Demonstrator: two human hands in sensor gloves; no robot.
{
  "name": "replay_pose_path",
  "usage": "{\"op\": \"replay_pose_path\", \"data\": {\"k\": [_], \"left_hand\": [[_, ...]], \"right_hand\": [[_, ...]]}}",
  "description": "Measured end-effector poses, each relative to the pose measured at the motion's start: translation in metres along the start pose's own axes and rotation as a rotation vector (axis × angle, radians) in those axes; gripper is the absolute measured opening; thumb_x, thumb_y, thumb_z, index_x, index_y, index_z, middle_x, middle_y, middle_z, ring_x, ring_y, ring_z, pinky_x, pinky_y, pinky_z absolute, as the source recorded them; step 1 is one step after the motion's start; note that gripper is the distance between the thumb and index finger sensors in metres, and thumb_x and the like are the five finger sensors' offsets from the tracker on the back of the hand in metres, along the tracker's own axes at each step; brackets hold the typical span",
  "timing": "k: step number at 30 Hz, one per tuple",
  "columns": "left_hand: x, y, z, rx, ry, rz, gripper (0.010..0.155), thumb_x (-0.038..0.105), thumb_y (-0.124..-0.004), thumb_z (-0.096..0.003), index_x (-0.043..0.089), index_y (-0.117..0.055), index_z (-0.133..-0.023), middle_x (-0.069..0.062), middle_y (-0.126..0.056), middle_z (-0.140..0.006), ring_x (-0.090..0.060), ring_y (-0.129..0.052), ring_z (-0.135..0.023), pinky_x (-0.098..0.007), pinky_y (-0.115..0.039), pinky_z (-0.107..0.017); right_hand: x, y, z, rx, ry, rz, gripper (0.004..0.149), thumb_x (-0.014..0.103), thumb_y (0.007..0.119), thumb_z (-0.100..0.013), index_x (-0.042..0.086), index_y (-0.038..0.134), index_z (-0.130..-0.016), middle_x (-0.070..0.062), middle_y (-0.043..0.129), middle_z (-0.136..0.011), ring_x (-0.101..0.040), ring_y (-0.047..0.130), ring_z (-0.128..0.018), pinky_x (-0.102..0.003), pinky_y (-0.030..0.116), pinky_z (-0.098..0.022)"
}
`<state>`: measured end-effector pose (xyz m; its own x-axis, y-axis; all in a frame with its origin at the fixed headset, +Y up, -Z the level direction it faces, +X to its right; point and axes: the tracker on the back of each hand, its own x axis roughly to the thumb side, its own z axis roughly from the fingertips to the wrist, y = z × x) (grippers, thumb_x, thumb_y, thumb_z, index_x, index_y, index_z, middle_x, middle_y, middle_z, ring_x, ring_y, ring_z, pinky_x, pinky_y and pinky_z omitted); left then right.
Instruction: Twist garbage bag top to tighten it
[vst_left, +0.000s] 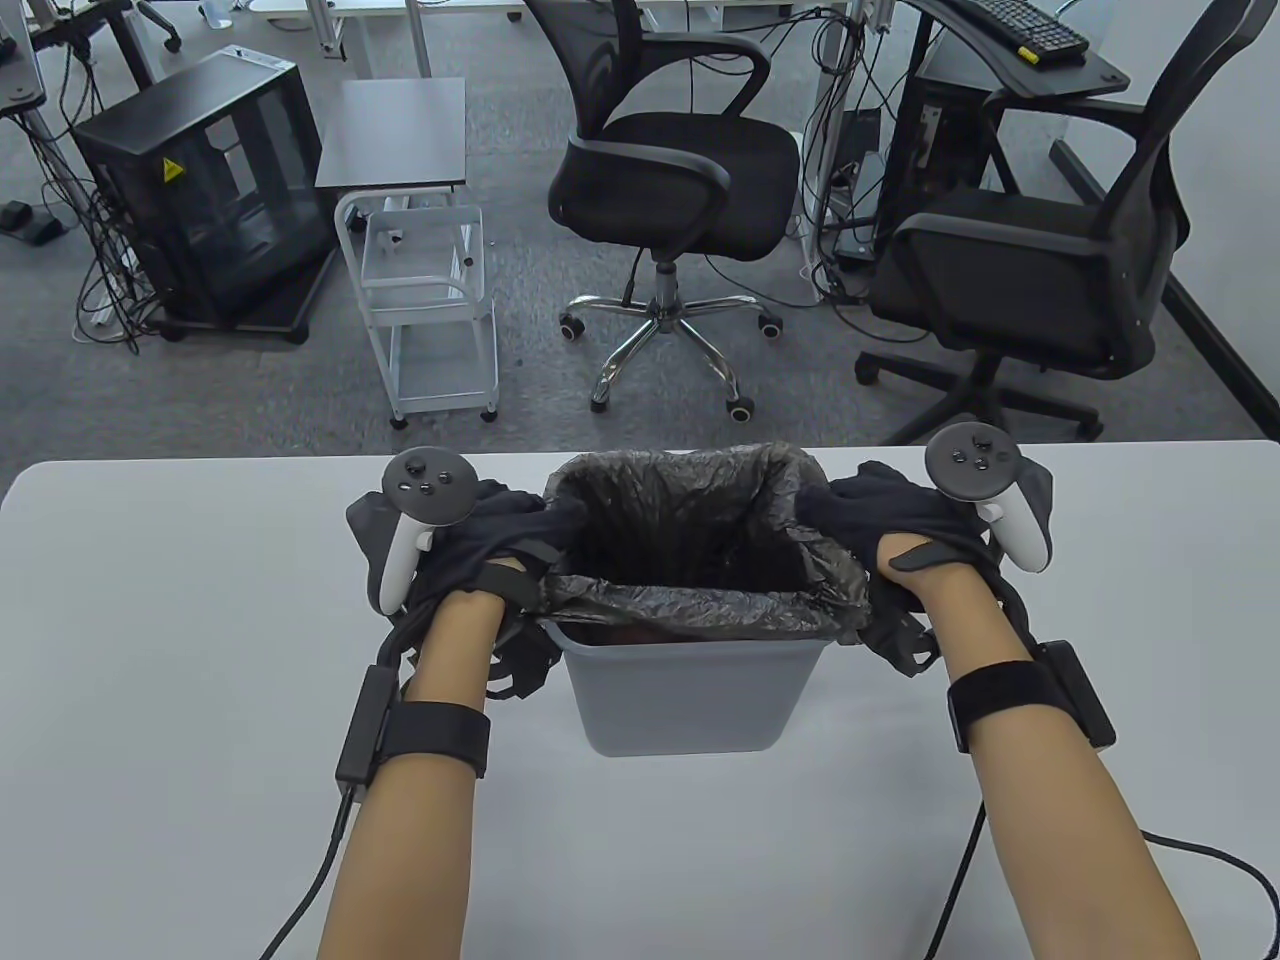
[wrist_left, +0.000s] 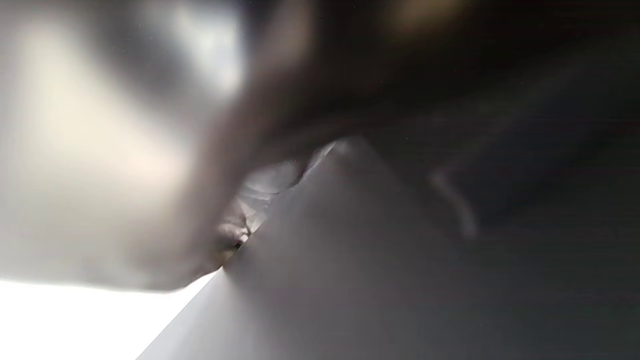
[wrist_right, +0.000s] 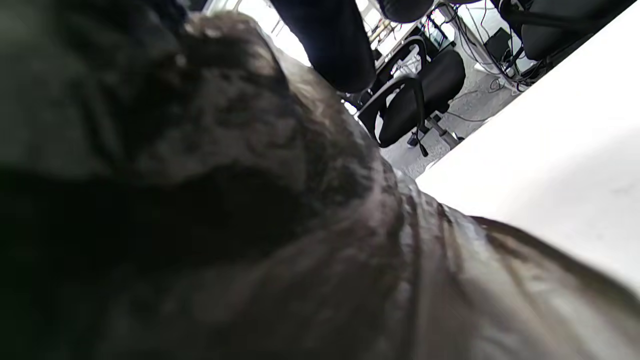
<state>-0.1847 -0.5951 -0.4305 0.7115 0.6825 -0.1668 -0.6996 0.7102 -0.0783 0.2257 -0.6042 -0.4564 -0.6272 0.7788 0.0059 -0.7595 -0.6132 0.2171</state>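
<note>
A small grey bin (vst_left: 690, 695) stands on the white desk (vst_left: 180, 640) near its far edge, roughly at the centre of the table view. A black garbage bag (vst_left: 700, 600) lines it, its top folded out over the rim all the way round and its mouth wide open, untwisted.

The left hand (vst_left: 480, 545) sits at the bin's 9 o'clock side, its gloved fingers (vst_left: 560, 520) lying on the folded bag edge at the rim. The right hand (vst_left: 900, 525) sits opposite at 3 o'clock, its fingers (vst_left: 830, 505) likewise on the bag's turned-over edge. Both touch the plastic, but whether either hand is actually clenched on it cannot be told: the fingertips are hidden by the gloves and crumpled film. A tracker rides on the back of each hand, and cables trail from the wrist straps towards 6 o'clock.

The left wrist view is badly blurred; only a pale bin wall (wrist_left: 350, 260) and a scrap of crinkled bag (wrist_left: 250, 210) show. The right wrist view is filled by the glossy bag (wrist_right: 400, 280) close up, with the desk (wrist_right: 550, 165) at 3 o'clock.

Beyond the desk, at 12 o'clock, stand two black office chairs (vst_left: 680, 180), a white wire trolley (vst_left: 430, 300) and a black cabinet (vst_left: 210, 190) on grey carpet.
</note>
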Motion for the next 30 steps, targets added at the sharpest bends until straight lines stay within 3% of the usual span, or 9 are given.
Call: {"op": "replay_pose_path", "data": {"k": [4,8,14,23,29,30], "left_hand": [[-0.005,-0.001,-0.001,-0.017,-0.008,0.064,0.063,0.066,-0.084,-0.0441,0.021,-0.091,-0.087,-0.007,-0.057,-0.112,-0.038,-0.041,-0.107,-0.075,-0.042,-0.065],[-0.009,-0.002,0.001,0.001,-0.023,0.110,0.058,0.062,-0.082,-0.0468,0.020,-0.091,-0.086,-0.007,-0.058,-0.112,-0.038,-0.043,-0.106,-0.074,-0.044,-0.065],[-0.015,-0.001,0.005,0.057,-0.024,0.198,0.045,0.053,-0.075,-0.0522,0.025,-0.090,-0.084,-0.006,-0.059,-0.111,-0.038,-0.046,-0.105,-0.073,-0.047,-0.064],[-0.017,0.003,0.011,0.187,-0.082,0.322,0.042,0.048,-0.074,-0.0506,0.041,-0.081,-0.091,-0.001,-0.060,-0.111,-0.034,-0.050,-0.105,-0.071,-0.052,-0.064],[-0.026,0.000,0.015,0.153,-0.164,0.474,0.041,0.040,-0.072,-0.0512,0.044,-0.080,-0.091,-0.002,-0.057,-0.112,-0.035,-0.047,-0.106,-0.073,-0.047,-0.065],[-0.028,-0.001,0.017,0.148,-0.170,0.559,0.041,0.038,-0.073,-0.0507,0.043,-0.082,-0.090,-0.002,-0.057,-0.112,-0.035,-0.046,-0.106,-0.074,-0.046,-0.065]], "right_hand": [[0.006,-0.001,0.002,-0.045,-0.011,0.005,0.068,0.060,0.079,-0.049,0.012,0.077,-0.096,-0.026,0.039,-0.110,-0.058,0.039,-0.096,-0.078,0.034,-0.063],[0.008,-0.012,0.006,-0.167,0.007,-0.001,0.043,0.046,0.077,-0.052,0.018,0.087,-0.084,-0.025,0.049,-0.107,-0.055,0.049,-0.094,-0.075,0.042,-0.063],[0.007,-0.020,0.013,-0.249,-0.028,-0.036,0.042,0.044,0.078,-0.051,0.018,0.087,-0.082,-0.023,0.055,-0.106,-0.053,0.056,-0.093,-0.074,0.046,-0.063],[0.010,-0.027,0.021,-0.358,-0.148,-0.113,0.042,0.045,0.077,-0.051,0.023,0.083,-0.086,-0.019,0.058,-0.107,-0.049,0.061,-0.093,-0.074,0.047,-0.064],[-0.001,-0.029,0.028,-0.288,-0.268,-0.336,0.042,0.040,0.078,-0.052,0.026,0.079,-0.091,-0.012,0.064,-0.108,-0.046,0.066,-0.093,-0.074,0.048,-0.064],[-0.004,-0.030,0.030,-0.267,-0.287,-0.354,0.042,0.039,0.078,-0.051,0.026,0.079,-0.091,-0.012,0.068,-0.106,-0.043,0.075,-0.088,-0.071,0.056,-0.063]]}}
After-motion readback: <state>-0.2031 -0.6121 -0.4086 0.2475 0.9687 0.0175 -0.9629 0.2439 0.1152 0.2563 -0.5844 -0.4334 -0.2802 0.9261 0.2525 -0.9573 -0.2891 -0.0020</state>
